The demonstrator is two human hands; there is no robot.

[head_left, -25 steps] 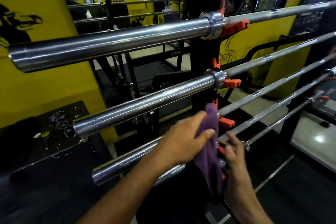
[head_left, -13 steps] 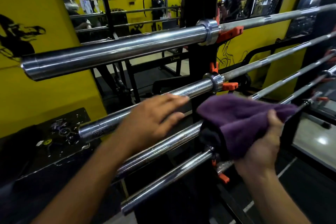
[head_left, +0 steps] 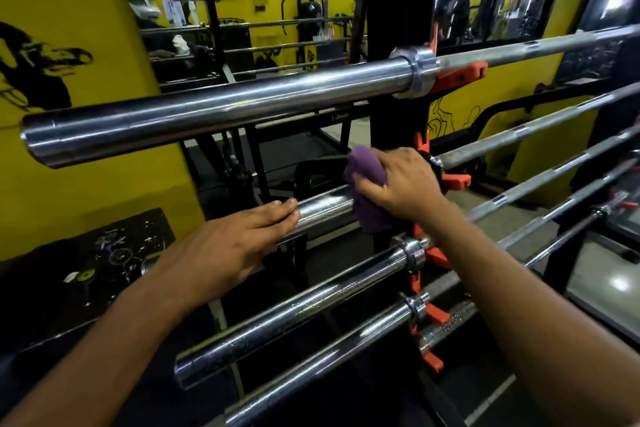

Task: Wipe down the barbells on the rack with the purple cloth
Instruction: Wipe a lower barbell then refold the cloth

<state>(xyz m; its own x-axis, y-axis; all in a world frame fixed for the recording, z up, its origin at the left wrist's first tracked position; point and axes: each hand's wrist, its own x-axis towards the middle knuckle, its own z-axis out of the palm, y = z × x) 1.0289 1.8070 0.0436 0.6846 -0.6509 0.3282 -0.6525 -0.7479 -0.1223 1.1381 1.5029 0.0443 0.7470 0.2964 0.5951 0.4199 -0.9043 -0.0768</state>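
Observation:
Several chrome barbells lie level on a black rack [head_left: 391,10] with orange hooks. My right hand [head_left: 401,184] presses the bunched purple cloth [head_left: 367,191] over the sleeve of the second barbell [head_left: 325,208], close to its collar. Left of the cloth, my left hand [head_left: 225,250] lies flat on the same sleeve with the fingers together. The top barbell [head_left: 214,111] runs above both hands. Two lower barbells [head_left: 298,312] sit below my arms.
A yellow wall [head_left: 69,149] with a black figure stands at the left. A dark bench or box [head_left: 86,270] with small bits lies low at the left. Mirrors and more gym frames fill the background. Thin bar shafts [head_left: 540,184] run off to the right.
My right hand carried the cloth up from the lower bars and wrapped it over the second barbell's sleeve. My left hand let go of the cloth and settled on that sleeve.

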